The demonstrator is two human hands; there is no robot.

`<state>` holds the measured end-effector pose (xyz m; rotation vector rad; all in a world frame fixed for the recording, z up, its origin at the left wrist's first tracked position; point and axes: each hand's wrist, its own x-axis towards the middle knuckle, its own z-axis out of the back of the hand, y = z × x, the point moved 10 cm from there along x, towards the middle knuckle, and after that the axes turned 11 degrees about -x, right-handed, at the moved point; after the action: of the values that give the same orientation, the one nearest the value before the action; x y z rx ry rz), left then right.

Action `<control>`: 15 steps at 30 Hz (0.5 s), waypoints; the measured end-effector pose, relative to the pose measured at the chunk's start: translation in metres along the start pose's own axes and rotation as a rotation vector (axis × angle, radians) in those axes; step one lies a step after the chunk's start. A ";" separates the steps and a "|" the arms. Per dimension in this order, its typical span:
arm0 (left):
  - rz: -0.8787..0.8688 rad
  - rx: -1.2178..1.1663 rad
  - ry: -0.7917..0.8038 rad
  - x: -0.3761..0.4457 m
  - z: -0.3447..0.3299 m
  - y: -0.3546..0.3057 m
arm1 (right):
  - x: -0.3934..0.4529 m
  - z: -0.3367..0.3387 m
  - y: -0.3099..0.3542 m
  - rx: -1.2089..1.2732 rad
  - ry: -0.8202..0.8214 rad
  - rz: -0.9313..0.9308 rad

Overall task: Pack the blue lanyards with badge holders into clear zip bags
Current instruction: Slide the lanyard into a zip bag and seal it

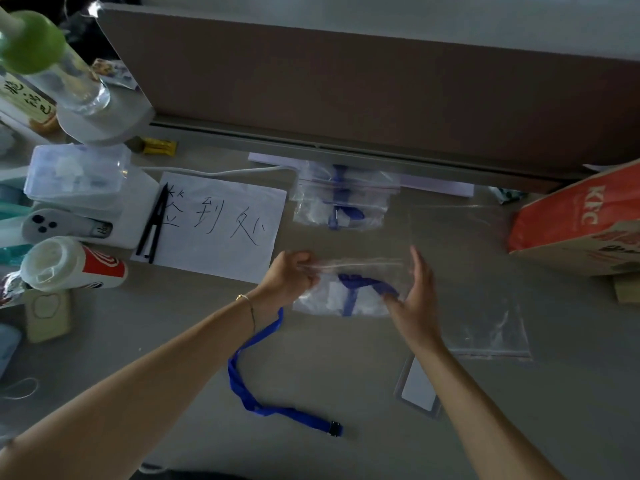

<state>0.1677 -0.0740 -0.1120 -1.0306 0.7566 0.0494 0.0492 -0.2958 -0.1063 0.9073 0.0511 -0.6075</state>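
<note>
Both hands hold a clear zip bag [349,292] above the table. A blue lanyard [363,284] and a badge holder are folded inside it. My left hand [291,275] pinches the bag's top left corner at the zip strip. At the bag's right edge is my right hand [414,299], fingers extended, thumb pressed on the bag. A second blue lanyard [263,393] lies loose on the table under my left forearm, its black clip at the near end. A bare badge holder [417,388] lies by my right forearm. A packed zip bag [341,202] lies farther back.
An empty zip bag [485,317] lies right of my hands. A KFC paper bag [581,216] stands at the right. A white handwritten sheet [221,223], a paper cup [69,265], plastic boxes and a bottle crowd the left. A partition wall [346,98] closes off the back.
</note>
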 end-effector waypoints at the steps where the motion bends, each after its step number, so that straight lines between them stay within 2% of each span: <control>1: -0.007 -0.012 -0.005 0.001 0.005 -0.004 | 0.004 -0.005 -0.007 0.139 0.059 -0.108; 3: -0.026 -0.019 -0.023 0.005 0.017 -0.012 | 0.010 -0.016 -0.006 0.289 0.141 -0.194; 5: -0.075 -0.007 -0.052 0.010 0.027 -0.026 | 0.019 -0.019 0.003 0.221 0.128 -0.174; 11: -0.205 0.096 -0.365 0.033 0.069 -0.051 | 0.059 -0.015 0.020 -0.029 -0.085 -0.106; 15: -0.220 0.103 -0.398 0.047 0.075 -0.057 | 0.081 -0.020 0.029 -0.107 -0.141 -0.077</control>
<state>0.2652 -0.0601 -0.0750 -0.9617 0.2795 0.0248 0.1359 -0.3057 -0.1211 0.7594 -0.0084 -0.7329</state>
